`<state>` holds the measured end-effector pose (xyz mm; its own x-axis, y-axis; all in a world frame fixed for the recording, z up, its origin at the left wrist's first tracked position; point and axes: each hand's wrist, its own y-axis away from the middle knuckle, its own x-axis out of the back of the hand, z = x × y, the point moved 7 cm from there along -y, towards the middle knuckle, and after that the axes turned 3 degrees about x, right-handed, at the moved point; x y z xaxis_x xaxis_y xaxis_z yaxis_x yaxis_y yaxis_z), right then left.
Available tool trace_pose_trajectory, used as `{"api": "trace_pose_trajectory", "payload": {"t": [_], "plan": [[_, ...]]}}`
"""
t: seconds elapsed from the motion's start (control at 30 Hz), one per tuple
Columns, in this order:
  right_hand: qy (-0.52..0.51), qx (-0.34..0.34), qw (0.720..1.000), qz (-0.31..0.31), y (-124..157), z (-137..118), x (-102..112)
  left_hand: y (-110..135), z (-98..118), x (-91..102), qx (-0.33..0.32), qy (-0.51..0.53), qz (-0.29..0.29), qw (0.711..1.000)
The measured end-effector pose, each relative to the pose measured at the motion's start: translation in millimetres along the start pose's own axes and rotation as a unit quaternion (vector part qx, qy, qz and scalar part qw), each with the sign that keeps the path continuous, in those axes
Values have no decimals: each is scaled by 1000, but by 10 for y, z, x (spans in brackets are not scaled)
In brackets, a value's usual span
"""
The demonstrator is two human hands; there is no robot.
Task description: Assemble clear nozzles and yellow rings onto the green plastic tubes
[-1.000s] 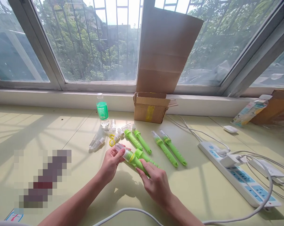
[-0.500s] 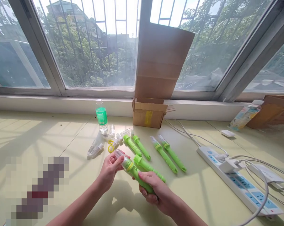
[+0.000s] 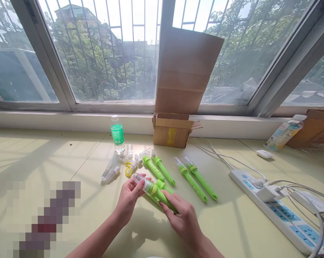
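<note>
My left hand [image 3: 129,200] pinches the clear cap end of a green tube-shaped tool [image 3: 154,190] held just above the table. My right hand [image 3: 182,217] wraps its fingers over the green handle of the same tool. Another green tool [image 3: 162,185] lies right behind it, partly hidden. Two bare green handles [image 3: 158,169] and two capped green tools [image 3: 196,177] lie further back on the table. Loose clear caps [image 3: 110,171] and a yellow ring [image 3: 128,169] lie to the left of them.
A green-labelled water bottle [image 3: 117,134] and a small open cardboard box [image 3: 171,131] stand near the window sill. A white power strip [image 3: 278,211] with cables runs along the right. A white mouse [image 3: 264,153] lies beyond it. A blurred patch covers the lower left.
My right hand has slid from gripping under the handle to lying over it. The tool has tilted a little flatter. The view has shifted slightly.
</note>
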<state>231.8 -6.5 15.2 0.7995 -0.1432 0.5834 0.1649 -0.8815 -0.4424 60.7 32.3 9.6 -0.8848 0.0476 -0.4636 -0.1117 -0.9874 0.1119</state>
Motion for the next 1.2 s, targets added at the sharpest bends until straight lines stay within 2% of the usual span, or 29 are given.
{"api": "trace_pose_trajectory", "payload": {"t": [0.07, 0.17, 0.3, 0.37, 0.43, 0.53, 0.57, 0.6, 0.63, 0.67, 0.7, 0.77, 0.83, 0.9, 0.97, 1.07, 1.13, 1.2], "plan": [[45, 28, 999, 6, 35, 3, -14, -7, -17, 26, 3, 1, 2, 1000], [34, 32, 999, -11, 53, -23, -47, -7, -16, 38, 2, 0, -2, 1000], [-75, -45, 995, -51, 27, -52, -105, 12, 4, 28, -2, -20, -8, 1000], [-174, -108, 974, -93, 29, -38, -182, 22, 13, 28, -3, -27, -6, 1000], [-293, -206, 921, -154, 81, 9, -301, 30, 21, 23, -2, -25, -8, 1000], [-442, -370, 784, -231, 248, 48, -450, 40, 42, -15, -4, -16, -32, 999], [-469, -397, 755, -229, 273, 52, -455, 42, 48, -26, -5, -14, -38, 999], [-482, -407, 743, -223, 277, 56, -450, 43, 53, -32, -7, -12, -40, 999], [-483, -405, 744, -221, 268, 60, -446, 42, 55, -30, -10, -12, -38, 999], [-473, -391, 759, -218, 247, 67, -442, 39, 51, -21, -12, -12, -30, 999], [-449, -368, 786, -214, 215, 77, -434, 35, 42, -7, -14, -14, -19, 1000], [-367, -296, 859, -198, 131, 97, -399, 26, 13, 16, -16, -23, 0, 1000], [-262, -191, 938, -123, 27, 101, -270, 21, -22, 17, -16, -35, 5, 999], [-152, -92, 983, -52, -7, 76, -142, 19, -56, 6, -11, -44, 1, 999], [-67, -28, 997, 1, 17, 60, -62, 21, -80, 10, -1, -45, 9, 999], [-29, 7, 999, 41, 69, 45, -37, 29, -74, -4, 5, -28, 3, 1000], [-57, -4, 998, 25, 76, 27, -83, 39, -48, -27, 3, -23, -13, 1000], [-101, -50, 994, 0, 69, 35, -139, 51, -20, -41, 1, -33, -27, 999]]}}
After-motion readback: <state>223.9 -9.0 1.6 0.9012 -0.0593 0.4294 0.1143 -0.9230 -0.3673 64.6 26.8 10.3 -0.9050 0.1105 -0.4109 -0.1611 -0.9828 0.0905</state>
